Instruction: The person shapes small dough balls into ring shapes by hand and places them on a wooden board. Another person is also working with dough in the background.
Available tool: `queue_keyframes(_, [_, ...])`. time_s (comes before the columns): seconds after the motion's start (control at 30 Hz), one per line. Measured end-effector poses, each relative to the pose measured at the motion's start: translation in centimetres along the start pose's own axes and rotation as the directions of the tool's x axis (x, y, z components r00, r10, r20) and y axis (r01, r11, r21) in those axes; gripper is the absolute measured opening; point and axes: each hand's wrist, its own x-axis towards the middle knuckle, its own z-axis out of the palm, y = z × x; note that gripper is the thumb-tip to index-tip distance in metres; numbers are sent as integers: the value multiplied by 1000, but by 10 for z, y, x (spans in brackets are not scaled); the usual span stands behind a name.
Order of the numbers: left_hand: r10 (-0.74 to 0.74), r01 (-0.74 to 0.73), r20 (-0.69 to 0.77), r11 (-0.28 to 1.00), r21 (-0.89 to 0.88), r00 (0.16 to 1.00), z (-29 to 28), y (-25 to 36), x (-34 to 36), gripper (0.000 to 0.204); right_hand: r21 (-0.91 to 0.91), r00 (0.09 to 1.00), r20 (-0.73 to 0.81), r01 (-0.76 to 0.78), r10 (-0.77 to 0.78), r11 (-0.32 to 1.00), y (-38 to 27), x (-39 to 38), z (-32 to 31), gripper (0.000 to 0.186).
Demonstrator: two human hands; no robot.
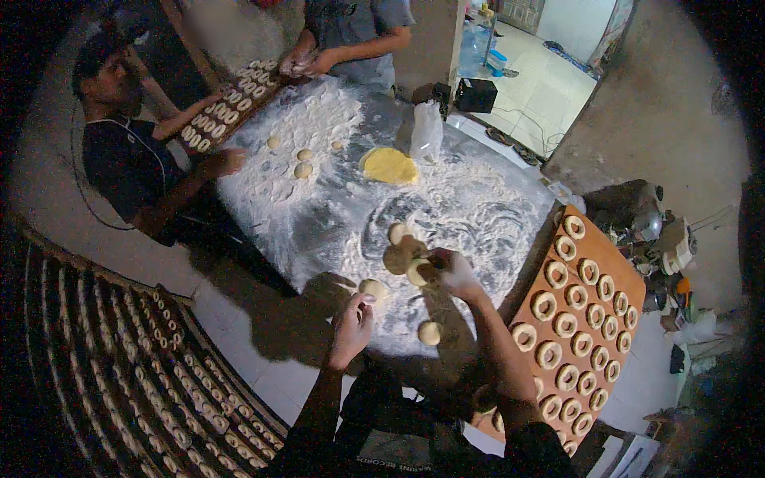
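On the floured table (307, 227) in front of me, my right hand (456, 273) has its fingers curled over the edge of a pale dough piece (417, 272). Shadow partly covers that piece, and its exact shape is unclear. My left hand (351, 328) is at the near edge, fingers apart, fingertips at a round dough ball (372, 289). Whether they press on it I cannot tell. Another dough ball (398, 233) lies just beyond my right hand's piece, and one more ball (429, 333) sits nearer to me.
An orange-brown board (613, 271) of dough rings stands at right. Racked trays (151, 374) of rings fill the lower left. Two people work across the table beside a ring tray (227, 115). A yellow dough mass (389, 166), a plastic bag (428, 131) and small balls (304, 170) lie farther back.
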Motion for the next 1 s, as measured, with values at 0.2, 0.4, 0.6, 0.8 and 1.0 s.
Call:
queue_keyframes(0.2, [11,-9,-24,996,84,1000,5,-66,39,24,-799,965,-114,52,-237,598,-7,44,60,38])
queue_keyframes(0.4, [-30,45,180,996,-79,983,8,-47,78,42,85,997,24,67,-69,994,-45,23,64,38])
queue_keyframes(0.6, [6,135,359,921,-367,933,-32,2,84,35,277,976,-216,57,5,959,-93,-16,84,50])
queue_keyframes(0.8, [338,-326,97,938,-114,936,-15,3,99,35,162,883,-443,245,-151,956,-85,-7,100,56])
queue_keyframes(1.0, [216,60,163,416,-907,963,8,28,83,48,644,945,-325,244,-29,725,-94,-44,77,45])
